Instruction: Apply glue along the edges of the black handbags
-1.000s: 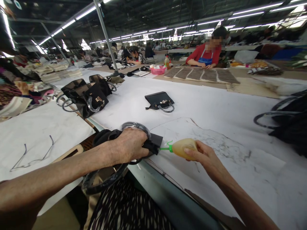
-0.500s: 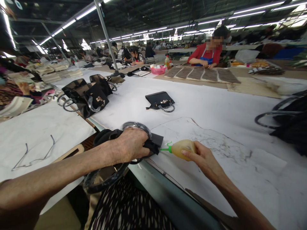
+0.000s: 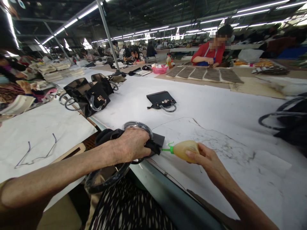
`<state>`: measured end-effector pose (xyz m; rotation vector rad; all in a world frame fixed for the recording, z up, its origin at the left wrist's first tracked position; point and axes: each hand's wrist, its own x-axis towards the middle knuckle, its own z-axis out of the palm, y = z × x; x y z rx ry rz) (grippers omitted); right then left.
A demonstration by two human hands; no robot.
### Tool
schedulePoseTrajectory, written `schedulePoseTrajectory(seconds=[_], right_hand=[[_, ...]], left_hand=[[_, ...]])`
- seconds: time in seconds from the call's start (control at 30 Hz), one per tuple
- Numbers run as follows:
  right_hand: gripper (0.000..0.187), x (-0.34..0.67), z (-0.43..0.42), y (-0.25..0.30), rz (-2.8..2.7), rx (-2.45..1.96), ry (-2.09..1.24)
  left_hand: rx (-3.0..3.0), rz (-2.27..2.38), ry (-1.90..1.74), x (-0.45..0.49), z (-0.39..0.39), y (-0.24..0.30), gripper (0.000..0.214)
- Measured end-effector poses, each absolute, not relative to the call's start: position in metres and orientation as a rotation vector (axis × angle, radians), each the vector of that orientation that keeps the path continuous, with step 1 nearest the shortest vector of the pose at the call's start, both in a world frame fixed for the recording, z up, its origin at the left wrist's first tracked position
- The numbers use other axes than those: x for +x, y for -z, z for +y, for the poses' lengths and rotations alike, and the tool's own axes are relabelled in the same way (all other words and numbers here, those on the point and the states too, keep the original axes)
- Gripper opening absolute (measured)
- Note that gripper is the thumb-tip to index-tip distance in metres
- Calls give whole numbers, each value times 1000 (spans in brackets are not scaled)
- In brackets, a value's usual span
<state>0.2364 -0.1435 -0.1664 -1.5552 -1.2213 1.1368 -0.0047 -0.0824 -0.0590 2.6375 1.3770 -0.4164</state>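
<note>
A black handbag (image 3: 157, 142) with plastic-wrapped handles lies at the table edge, partly over my lap. My left hand (image 3: 134, 143) is closed on its body, under one raised handle (image 3: 139, 125); the other handle (image 3: 107, 182) hangs below the wrist. Much of the bag is hidden by my forearm. In my right hand (image 3: 203, 155) is a yellowish glue bottle (image 3: 184, 150) with a green nozzle, held on its side. The nozzle tip points left at the bag's corner, very close to it; whether it touches I cannot tell.
On the white-covered table (image 3: 203, 102) lies a black bag piece with handle (image 3: 161, 101). Several black handbags (image 3: 91, 94) stand at left, others (image 3: 292, 121) at right. Eyeglasses (image 3: 35, 158) rest on the left table. Across the table a person in red (image 3: 211, 54) works by brown strips (image 3: 203, 74).
The view has shifted slightly, moving everything a little to the right. The nozzle tip sits slightly farther from the bag's corner. Both hands keep their holds.
</note>
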Motion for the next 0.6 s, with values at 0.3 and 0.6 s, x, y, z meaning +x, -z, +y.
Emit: schedulePoseTrajectory(seconds=[0.3, 0.6], right_hand=[[31, 233, -150, 155, -1203, -1397, -1361], [37, 228, -158, 144, -1189, -1350, -1388]], left_hand=[[2660, 1381, 450, -4, -83, 57, 27], [2647, 1340, 425, -5, -85, 55, 28]])
